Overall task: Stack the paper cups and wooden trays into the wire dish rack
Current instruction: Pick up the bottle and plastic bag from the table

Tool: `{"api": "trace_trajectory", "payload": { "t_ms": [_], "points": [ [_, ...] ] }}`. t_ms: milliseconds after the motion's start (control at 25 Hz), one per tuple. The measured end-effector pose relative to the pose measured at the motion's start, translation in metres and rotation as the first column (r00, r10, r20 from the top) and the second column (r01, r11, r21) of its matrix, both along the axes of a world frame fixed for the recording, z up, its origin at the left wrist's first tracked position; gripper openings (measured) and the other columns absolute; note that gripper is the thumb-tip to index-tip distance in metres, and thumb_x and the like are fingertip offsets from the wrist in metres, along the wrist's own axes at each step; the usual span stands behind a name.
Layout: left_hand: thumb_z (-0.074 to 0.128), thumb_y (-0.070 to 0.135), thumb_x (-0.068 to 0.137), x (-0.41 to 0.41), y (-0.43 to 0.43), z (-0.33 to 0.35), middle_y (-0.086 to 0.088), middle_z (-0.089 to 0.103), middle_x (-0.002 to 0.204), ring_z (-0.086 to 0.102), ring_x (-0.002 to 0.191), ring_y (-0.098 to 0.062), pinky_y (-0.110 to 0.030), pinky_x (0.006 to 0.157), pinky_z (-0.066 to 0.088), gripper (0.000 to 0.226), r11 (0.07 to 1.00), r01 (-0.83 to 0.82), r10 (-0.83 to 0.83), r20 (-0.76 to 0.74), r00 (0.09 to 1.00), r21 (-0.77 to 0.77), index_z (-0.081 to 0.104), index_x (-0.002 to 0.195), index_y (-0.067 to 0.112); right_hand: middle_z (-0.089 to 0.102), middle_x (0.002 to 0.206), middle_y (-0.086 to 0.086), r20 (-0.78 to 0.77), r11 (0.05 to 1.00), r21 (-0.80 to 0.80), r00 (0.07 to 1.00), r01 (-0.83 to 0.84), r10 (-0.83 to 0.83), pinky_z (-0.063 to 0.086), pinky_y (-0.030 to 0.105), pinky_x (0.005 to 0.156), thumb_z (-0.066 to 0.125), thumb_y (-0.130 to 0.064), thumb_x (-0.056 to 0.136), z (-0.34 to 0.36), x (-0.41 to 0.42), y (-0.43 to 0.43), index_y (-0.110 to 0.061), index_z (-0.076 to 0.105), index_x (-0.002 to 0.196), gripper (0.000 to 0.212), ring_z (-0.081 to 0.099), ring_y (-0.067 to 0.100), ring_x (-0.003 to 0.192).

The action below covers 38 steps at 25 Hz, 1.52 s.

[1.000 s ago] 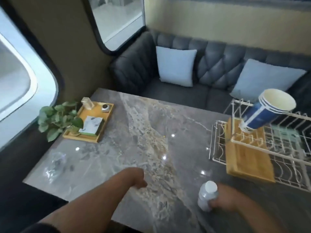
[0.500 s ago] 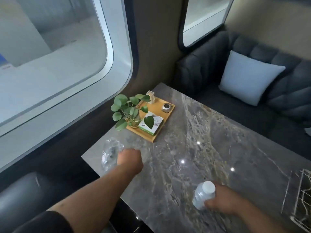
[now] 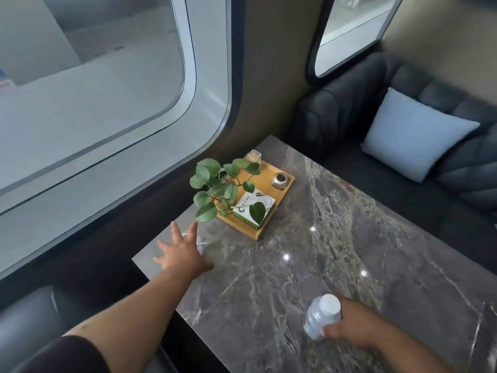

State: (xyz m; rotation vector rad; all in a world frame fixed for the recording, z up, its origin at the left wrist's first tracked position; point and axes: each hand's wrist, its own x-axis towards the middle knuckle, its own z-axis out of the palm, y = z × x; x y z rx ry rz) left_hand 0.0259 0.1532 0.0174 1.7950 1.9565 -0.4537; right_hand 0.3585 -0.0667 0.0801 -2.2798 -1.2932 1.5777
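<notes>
A wooden tray (image 3: 271, 211) lies at the far left of the marble table (image 3: 336, 265), holding a potted plant (image 3: 220, 187), a green-and-white box (image 3: 255, 205) and a small metal pot (image 3: 280, 180). My left hand (image 3: 180, 254) is stretched out with fingers spread over a crumpled clear plastic item (image 3: 200, 243) near the table's left corner. My right hand (image 3: 347, 324) grips a small white-capped plastic bottle (image 3: 321, 317) at the near edge. The wire dish rack shows only as a thin sliver (image 3: 494, 354) at the right border. The paper cups are out of view.
A dark tufted sofa (image 3: 443, 189) with a pale blue cushion (image 3: 414, 133) runs behind the table. Large rounded windows (image 3: 107, 90) fill the left wall. A dark seat (image 3: 29, 327) sits below the table's left corner.
The view has swung left, taking the rack and cups out of frame. My left hand reached further left and opened its fingers over the clear plastic item. My right hand kept hold of the bottle.
</notes>
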Motion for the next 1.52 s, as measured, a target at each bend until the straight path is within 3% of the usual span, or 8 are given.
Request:
{"api": "trace_trajectory", "payload": {
  "t_ms": [160, 400, 560, 680, 800, 1080, 1400, 1520],
  "points": [
    [0.074, 0.044, 0.08, 0.009, 0.0, -0.021, -0.021, 0.0, 0.167, 0.058, 0.125, -0.046, -0.052, 0.093, 0.058, 0.098, 0.992, 0.04, -0.028, 0.101, 0.994, -0.123, 0.013, 0.158, 0.041, 0.078, 0.105, -0.016, 0.057, 1.0, 0.005, 0.998, 0.021, -0.022, 0.056, 0.029, 0.097, 0.086, -0.045, 0.053, -0.001, 0.013, -0.013, -0.036, 0.069, 0.114, 0.064, 0.072, 0.0, 0.1],
    [0.054, 0.042, 0.095, 0.041, -0.027, -0.029, -0.01, 0.049, 0.132, 0.066, 0.107, -0.033, -0.042, 0.078, 0.059, 0.042, 0.949, 0.315, -0.313, 0.075, 0.947, -0.009, 0.045, 0.136, 0.039, 0.076, 0.115, -0.004, 0.104, 0.995, 0.046, 0.99, 0.087, -0.092, 0.055, 0.04, 0.099, 0.088, -0.048, 0.055, -0.012, 0.043, -0.054, -0.023, 0.066, 0.12, 0.073, 0.071, 0.015, 0.111],
    [0.056, 0.034, 0.085, 0.094, -0.056, -0.013, -0.004, 0.052, 0.13, 0.064, 0.112, -0.03, -0.038, 0.089, 0.056, 0.047, 0.827, 0.541, -0.529, 0.118, 0.841, -0.149, 0.052, 0.13, 0.045, 0.076, 0.116, -0.001, 0.031, 0.974, 0.122, 0.98, 0.191, -0.196, 0.054, 0.043, 0.102, 0.09, -0.042, 0.058, -0.014, 0.068, -0.095, -0.016, 0.065, 0.126, 0.077, 0.071, 0.014, 0.112],
    [0.061, 0.029, 0.08, 0.145, -0.09, 0.003, -0.001, 0.057, 0.133, 0.064, 0.117, -0.026, -0.035, 0.093, 0.052, 0.054, 0.755, 0.634, -0.611, 0.174, 0.773, -0.168, 0.052, 0.131, 0.043, 0.077, 0.104, -0.013, -0.001, 0.963, 0.169, 0.977, 0.212, -0.215, 0.056, 0.028, 0.092, 0.088, -0.043, 0.064, 0.001, 0.082, -0.127, -0.044, 0.066, 0.11, 0.051, 0.071, 0.004, 0.1],
    [0.065, 0.029, 0.079, 0.191, -0.131, 0.016, 0.003, 0.064, 0.131, 0.064, 0.117, -0.022, -0.031, 0.094, 0.051, 0.05, 0.757, 0.645, -0.618, 0.21, 0.758, -0.101, 0.053, 0.127, 0.036, 0.08, 0.096, -0.011, -0.04, 0.939, 0.258, 0.973, 0.228, -0.226, 0.058, 0.02, 0.083, 0.09, -0.031, 0.07, 0.005, 0.097, -0.163, -0.029, 0.074, 0.096, 0.031, 0.074, 0.0, 0.088],
    [0.063, 0.025, 0.087, 0.287, -0.241, 0.041, 0.001, 0.052, 0.135, 0.062, 0.118, -0.025, -0.033, 0.095, 0.053, 0.037, 0.536, 0.844, -0.837, 0.149, 0.526, 0.032, 0.062, 0.123, 0.032, 0.076, 0.117, -0.009, -0.087, 0.884, 0.225, 0.912, 0.409, -0.4, 0.052, 0.038, 0.106, 0.091, -0.05, 0.056, 0.005, 0.15, -0.286, -0.025, 0.071, 0.118, 0.07, 0.069, 0.007, 0.114],
    [0.058, 0.029, 0.089, 0.341, -0.34, 0.062, -0.005, 0.055, 0.128, 0.063, 0.116, -0.03, -0.037, 0.094, 0.053, 0.035, 0.476, 0.879, -0.88, 0.036, 0.474, 0.036, 0.057, 0.123, 0.037, 0.072, 0.123, -0.003, -0.103, 0.806, 0.269, 0.847, 0.528, -0.521, 0.048, 0.035, 0.111, 0.092, -0.021, 0.07, 0.021, 0.188, -0.398, -0.021, 0.067, 0.122, 0.058, 0.066, 0.008, 0.114],
    [0.057, 0.03, 0.09, 0.346, -0.362, 0.065, -0.004, 0.056, 0.129, 0.062, 0.117, -0.028, -0.035, 0.095, 0.051, 0.036, 0.468, 0.881, -0.883, 0.02, 0.468, 0.061, 0.058, 0.125, 0.039, 0.058, 0.139, 0.001, -0.05, 0.773, 0.321, 0.825, 0.547, -0.563, 0.039, 0.016, 0.111, 0.089, -0.026, 0.075, 0.018, 0.193, -0.42, -0.019, 0.053, 0.137, 0.072, 0.056, 0.01, 0.124]
  ]
}}
